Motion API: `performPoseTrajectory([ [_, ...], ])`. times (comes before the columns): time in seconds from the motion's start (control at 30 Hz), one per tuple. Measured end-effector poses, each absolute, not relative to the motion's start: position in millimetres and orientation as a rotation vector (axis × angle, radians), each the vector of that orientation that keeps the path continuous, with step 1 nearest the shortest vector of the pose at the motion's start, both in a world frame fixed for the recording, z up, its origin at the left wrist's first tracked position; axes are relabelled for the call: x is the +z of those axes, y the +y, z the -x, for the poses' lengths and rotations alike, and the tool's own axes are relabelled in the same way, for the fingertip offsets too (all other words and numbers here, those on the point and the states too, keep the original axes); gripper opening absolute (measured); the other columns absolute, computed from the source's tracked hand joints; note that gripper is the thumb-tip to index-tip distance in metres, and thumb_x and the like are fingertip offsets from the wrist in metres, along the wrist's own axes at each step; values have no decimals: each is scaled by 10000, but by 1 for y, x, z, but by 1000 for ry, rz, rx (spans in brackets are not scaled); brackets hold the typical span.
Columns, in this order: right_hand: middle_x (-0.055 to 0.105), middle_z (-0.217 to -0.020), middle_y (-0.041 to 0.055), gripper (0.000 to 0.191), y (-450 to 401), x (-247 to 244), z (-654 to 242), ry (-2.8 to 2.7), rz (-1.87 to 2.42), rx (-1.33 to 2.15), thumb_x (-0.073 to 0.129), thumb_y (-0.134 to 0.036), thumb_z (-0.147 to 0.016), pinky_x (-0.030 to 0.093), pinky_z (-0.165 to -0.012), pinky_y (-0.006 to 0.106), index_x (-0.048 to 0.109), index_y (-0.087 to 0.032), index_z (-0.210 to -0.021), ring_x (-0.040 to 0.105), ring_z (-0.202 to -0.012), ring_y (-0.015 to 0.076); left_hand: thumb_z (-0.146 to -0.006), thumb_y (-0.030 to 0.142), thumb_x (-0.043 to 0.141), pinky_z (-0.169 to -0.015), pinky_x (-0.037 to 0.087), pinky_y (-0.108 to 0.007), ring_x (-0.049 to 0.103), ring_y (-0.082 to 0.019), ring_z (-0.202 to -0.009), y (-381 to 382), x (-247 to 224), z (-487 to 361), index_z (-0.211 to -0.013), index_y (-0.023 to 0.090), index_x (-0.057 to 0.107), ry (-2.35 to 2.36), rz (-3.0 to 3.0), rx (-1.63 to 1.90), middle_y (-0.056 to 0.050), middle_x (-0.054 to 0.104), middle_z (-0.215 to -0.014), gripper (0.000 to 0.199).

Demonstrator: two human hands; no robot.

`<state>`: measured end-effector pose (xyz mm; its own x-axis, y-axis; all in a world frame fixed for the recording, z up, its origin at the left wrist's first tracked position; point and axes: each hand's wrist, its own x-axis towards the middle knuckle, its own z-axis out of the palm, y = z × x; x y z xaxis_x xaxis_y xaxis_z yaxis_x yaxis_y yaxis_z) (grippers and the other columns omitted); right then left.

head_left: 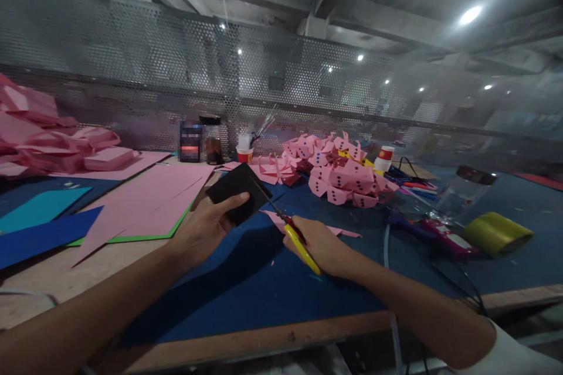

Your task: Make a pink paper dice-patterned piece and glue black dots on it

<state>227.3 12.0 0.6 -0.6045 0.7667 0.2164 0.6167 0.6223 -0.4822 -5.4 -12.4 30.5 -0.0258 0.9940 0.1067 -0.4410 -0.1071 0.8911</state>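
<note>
Right now, twelve o'clock being the mesh screen (264,70), both hands are busy at the middle of the bench (272,293). The left hand (204,225) has its grip clamped on the black card (240,179), thumb flat on top, held just above the blue surface. In comes the right hand (323,246) from four o'clock, its grip closed round the yellow-handled scissors (303,249), blades at the card's right side! The card looks largely whole, so I'd call this cut early, though I can't tell how deep it runs. Over at two o'clock, a heap of dotted pink pieces (347,179) looks folded and marked already. At ten, a pile of folded pink paper (30,129) shows no dots I can see, and flat pink sheets (153,193) lie nearer, seemingly unfolded work.
</note>
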Motion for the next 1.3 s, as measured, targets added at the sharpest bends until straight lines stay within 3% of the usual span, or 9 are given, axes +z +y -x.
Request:
performPoseTrajectory([
  [0.83,661,-781,31,60,7,7,-226,-2438,1130,541,552,-173,-893,303,-588,245,570,-166,-836,496,-633,126,-798,190,748,-868,610,-399,728,-293,-996,-14,29,6,-1052,139,707,815,-938,1424,-139,767,-1084,262],
  [1.3,634,-727,9,139,7,7,-224,-2424,1103,520,574,-278,-897,271,-547,242,545,-176,-807,488,-595,116,-761,156,770,-828,623,-344,745,-270,-936,-16,31,4,-1047,146,717,811,-923,1438,-121,776,-1058,291],
])
